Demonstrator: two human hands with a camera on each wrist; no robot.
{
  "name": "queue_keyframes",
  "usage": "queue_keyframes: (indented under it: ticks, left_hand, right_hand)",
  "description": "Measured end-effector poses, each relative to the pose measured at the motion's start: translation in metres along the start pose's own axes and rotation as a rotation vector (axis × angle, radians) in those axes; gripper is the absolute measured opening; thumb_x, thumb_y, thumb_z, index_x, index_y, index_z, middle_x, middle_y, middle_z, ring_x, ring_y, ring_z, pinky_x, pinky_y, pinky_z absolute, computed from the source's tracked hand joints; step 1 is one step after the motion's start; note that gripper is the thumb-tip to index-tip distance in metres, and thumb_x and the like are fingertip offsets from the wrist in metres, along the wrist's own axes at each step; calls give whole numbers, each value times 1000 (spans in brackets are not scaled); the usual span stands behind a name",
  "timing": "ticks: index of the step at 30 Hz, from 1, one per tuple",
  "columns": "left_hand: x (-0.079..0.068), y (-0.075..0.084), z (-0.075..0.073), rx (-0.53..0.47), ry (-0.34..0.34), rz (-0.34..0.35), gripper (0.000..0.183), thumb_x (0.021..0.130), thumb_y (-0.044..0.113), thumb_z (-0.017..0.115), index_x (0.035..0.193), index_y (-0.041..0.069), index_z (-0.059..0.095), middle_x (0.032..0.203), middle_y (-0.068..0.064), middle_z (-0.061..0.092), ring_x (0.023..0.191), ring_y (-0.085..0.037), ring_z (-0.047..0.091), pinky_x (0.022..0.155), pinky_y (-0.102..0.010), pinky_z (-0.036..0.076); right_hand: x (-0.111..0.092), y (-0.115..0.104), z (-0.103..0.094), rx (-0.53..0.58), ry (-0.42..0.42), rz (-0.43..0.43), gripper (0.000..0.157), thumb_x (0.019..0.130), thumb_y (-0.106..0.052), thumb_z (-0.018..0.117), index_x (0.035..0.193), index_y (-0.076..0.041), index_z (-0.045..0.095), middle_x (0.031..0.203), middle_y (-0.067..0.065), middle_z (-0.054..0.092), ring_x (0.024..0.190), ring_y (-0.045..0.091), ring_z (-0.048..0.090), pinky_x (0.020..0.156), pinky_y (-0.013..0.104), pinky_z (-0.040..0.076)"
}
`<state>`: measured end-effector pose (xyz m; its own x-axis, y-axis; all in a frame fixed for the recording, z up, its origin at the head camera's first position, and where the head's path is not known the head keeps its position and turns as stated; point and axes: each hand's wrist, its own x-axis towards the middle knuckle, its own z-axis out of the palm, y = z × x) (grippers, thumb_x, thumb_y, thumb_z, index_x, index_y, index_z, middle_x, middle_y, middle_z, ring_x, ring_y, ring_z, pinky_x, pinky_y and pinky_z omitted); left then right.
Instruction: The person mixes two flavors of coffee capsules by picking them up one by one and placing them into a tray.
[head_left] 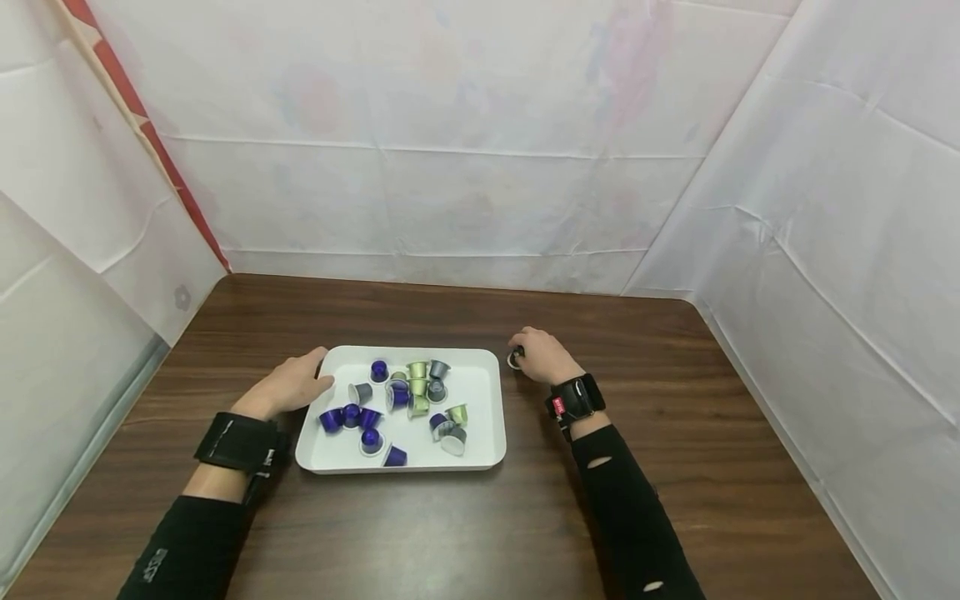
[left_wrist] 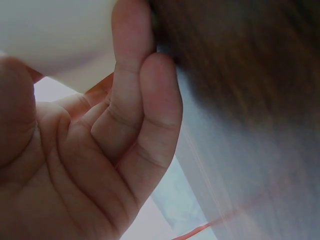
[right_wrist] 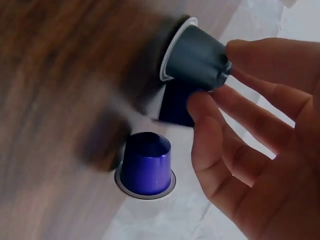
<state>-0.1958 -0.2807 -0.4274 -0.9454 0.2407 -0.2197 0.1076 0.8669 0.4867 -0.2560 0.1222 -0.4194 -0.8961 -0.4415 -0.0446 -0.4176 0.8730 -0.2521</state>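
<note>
A white tray (head_left: 480,425) holds several coffee capsules in purple-blue, light green and grey. My left hand (head_left: 288,386) grips the tray's upper left edge, its thumb at the rim. In the left wrist view, the left hand's fingers (left_wrist: 161,95) are bent beside the pale tray wall (left_wrist: 60,45). To the right of the tray, my right hand (head_left: 546,357) pinches a dark grey-green capsule (right_wrist: 195,57) by its narrow end, low over the table. Behind it, a dark blue capsule (right_wrist: 175,107) is partly hidden by the fingers. Another purple-blue capsule (right_wrist: 146,167) shows below them.
The dark wood table (head_left: 390,533) reaches to white sheeting (head_left: 450,200) at the back and on both sides. A red and white strip (head_left: 150,133) runs down the back left corner. Among the tray's contents, some light green capsules (head_left: 417,387) sit close together near the middle.
</note>
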Motion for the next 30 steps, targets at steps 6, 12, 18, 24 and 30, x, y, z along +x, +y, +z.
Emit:
queue_keyframes:
  ticks: [6,12,18,24,30]
  left_hand:
    - [1,-1,0,-2,-2,-4,56,97,21,48,138,-11,29,130,-38,42,116,-52,44,90,-62,37]
    - [1,0,-1,5,-2,-6,57,97,22,48,138,-12,28,131,-38,41,117,-51,43,90,-61,37]
    - [1,1,0,7,-6,-5,58,97,22,49,138,-12,28,131,-38,40,117,-52,43,91,-61,37]
    - [1,1,0,2,-1,-6,56,97,21,49,137,-12,29,130,-38,42,116,-51,44,91,-61,37]
    - [0,1,0,1,-1,-1,55,96,21,49,136,-11,31,128,-38,44,114,-51,46,88,-61,38]
  right_hand:
    - [1,3,7,-23,-7,-11,27,88,-7,62,115,-7,65,113,8,60,100,22,57,84,36,46]
    - [-1,2,11,-4,-50,6,28,86,-7,65,114,-8,66,112,7,61,111,24,54,94,36,42]
    - [-5,2,13,-1,-50,9,25,83,-7,69,108,-9,67,108,6,62,103,22,56,88,35,44]
    - [-8,2,15,1,-32,0,22,83,-10,71,105,-9,67,104,5,63,98,19,59,87,35,46]
    - [-13,0,10,9,-22,-12,22,85,-12,70,107,-8,67,104,6,63,96,19,59,83,34,47]
